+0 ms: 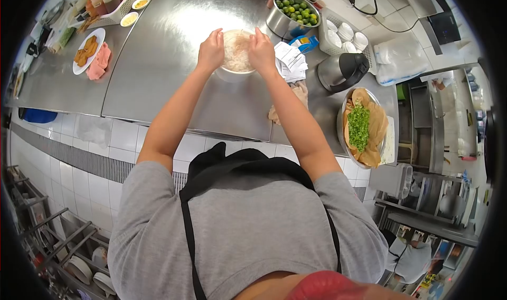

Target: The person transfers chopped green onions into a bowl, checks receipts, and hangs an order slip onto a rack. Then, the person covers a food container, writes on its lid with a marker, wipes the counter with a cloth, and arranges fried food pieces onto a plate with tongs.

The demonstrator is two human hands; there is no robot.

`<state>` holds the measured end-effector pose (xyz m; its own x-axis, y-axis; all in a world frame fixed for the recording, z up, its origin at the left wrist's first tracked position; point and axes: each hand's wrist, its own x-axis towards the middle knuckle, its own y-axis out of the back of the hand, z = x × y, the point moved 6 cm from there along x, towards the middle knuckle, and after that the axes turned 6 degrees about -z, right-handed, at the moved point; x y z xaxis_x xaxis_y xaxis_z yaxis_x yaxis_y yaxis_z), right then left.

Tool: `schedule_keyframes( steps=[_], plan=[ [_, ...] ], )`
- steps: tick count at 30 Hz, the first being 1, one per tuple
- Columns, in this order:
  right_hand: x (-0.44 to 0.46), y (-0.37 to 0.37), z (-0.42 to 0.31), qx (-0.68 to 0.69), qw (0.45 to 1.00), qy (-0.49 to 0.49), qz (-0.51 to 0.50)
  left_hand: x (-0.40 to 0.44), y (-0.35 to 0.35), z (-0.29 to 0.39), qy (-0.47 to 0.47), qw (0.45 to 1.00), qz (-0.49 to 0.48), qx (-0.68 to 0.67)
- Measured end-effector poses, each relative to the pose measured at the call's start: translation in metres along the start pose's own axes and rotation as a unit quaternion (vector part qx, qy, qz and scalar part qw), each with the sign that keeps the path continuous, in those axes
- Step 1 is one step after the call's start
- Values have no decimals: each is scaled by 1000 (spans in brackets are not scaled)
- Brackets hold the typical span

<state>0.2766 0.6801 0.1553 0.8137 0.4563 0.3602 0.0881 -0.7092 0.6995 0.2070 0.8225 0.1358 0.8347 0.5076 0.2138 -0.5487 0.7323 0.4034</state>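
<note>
I wear a plain grey T-shirt (259, 226) with loose short sleeves (143, 194). Over it goes my black apron (248, 165), its cloth gathered in folds across my front, with narrow black straps (190, 247) running along both sides of my chest. My hands (212, 50) are bare.

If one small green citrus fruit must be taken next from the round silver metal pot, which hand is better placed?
Probably the right hand: it is nearer the metal pot and its citrus fruits. The left hand is farther, across the round white bowl.
</note>
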Motion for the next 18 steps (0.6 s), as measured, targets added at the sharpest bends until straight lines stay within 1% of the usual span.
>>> schedule_keyframes(
  steps=[2,5,7,8,9,12,13,15,18],
  plan=[
    [6,3,2,31,999,6,17,2,2,3,-32,999,12,-22],
    [22,22,-3,48,997,63,23,6,3,2,-56,997,30,-40],
    [49,11,15,112,989,9,-94,7,4,2,-72,995,43,-46],
    [55,8,12,143,978,-18,-152,6,5,3,-83,994,50,-50],
    [53,5,9,243,936,-105,-232,5,5,4,-93,993,57,-54],
    [61,-8,17,325,870,-178,-324,5,6,8,-114,990,53,-58],
    [62,-10,20,354,846,-201,-345,5,5,7,-104,992,40,-65],
    [62,-7,16,362,842,-163,-366,6,1,6,-84,993,12,-79],
    [56,9,14,387,838,-113,-368,5,-5,14,-146,988,-39,-40]
  ],
)
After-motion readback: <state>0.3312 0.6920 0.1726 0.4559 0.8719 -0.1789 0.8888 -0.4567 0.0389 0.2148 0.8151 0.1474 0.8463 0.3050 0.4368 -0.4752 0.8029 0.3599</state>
